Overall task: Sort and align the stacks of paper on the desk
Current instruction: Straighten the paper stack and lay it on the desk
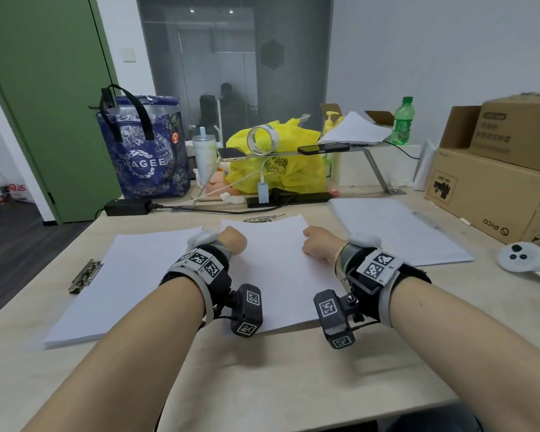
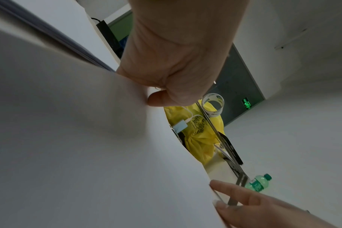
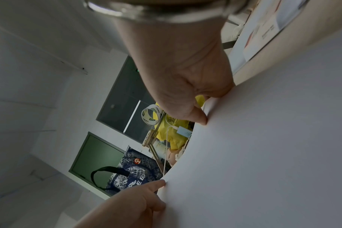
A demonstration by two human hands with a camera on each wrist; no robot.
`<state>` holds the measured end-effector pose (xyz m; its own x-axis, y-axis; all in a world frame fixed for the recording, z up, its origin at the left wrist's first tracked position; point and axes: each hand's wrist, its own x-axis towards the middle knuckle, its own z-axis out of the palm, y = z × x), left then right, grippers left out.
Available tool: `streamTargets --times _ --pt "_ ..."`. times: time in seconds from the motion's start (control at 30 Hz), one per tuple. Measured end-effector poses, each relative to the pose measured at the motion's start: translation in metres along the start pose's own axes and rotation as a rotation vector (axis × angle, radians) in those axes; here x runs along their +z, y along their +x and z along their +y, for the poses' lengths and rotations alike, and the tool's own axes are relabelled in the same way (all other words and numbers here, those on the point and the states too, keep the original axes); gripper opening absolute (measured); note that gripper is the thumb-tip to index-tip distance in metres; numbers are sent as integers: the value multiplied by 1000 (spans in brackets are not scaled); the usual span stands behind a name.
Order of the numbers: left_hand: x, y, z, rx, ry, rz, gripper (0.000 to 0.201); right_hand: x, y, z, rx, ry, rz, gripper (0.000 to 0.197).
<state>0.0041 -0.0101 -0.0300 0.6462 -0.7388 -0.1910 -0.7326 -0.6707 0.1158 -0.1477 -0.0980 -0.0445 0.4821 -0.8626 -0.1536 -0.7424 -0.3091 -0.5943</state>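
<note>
The middle stack point(image 1: 275, 272) lay dead centre on the counter point(image 1: 262, 369), long axis running away from me, slightly skewed, w/ its far short edge under both hands. My left hand point(image 1: 231, 240) sat at the far-left corner, fingers curled, thumb on top pinching the edge; my right hand point(image 1: 317, 243) gripped the far-right corner the same way, so neither was nearer, both equally placed. Next move, I judged, turned on squaring that far edge vs. the neighbours: left stack point(image 1: 122, 285) just beside, w/ a clip point(image 1: 85, 275) at its left edge, and right stack point(image 1: 396, 232) angled off, further back, by the boxes point(image 1: 496, 188).
</note>
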Motion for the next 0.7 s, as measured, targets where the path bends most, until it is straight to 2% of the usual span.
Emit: streamTargets --times 0.07,0.13,0.17,0.2,0.23,0.27,0.3,0.37,0.4,0.43,0.47,0.5,0.57,0.63,0.7 --pt "-2 7 -3 -3 104 -55 40 0 7 -5 -6 -19 -7 44" --pt "-3 14 -7 54 61 -98 39 -1 11 -7 0 -55 -18 42" --pt "-2 18 -6 34 82 -105 33 0 14 -7 6 -68 -24 40" --pt "-3 17 -4 -23 8 -111 23 0 14 -8 15 -83 -46 34" --pt "-1 26 -4 -90 -183 -92 25 1 15 -9 17 -97 -62 28" --pt "2 37 -5 -45 -205 -137 36 1 15 -10 31 -105 -53 25" --pt "8 43 -10 -28 -206 -118 42 1 18 -12 33 -139 -43 26" --pt "8 47 -14 39 -106 -49 43 1 20 -13 33 -192 -55 37" --pt "4 46 -12 22 -68 -39 38 1 19 -14 32 -199 -61 40" --pt "1 40 -11 29 -147 -24 29 3 21 -13 16 -212 -69 41" --pt "0 35 -10 59 -119 -74 25 3 20 -14 4 -219 -77 41" --pt "0 36 -11 48 -128 -67 31 4 23 -13 -16 -205 -81 40" --pt "0 35 -13 105 25 -74 40 5 26 -14 -2 -279 -140 36" --pt "1 38 -15 145 118 -100 39 5 24 -18 -9 -286 -76 28" --pt "0 41 -14 119 124 -117 31 4 22 -18 -4 -301 -104 23"
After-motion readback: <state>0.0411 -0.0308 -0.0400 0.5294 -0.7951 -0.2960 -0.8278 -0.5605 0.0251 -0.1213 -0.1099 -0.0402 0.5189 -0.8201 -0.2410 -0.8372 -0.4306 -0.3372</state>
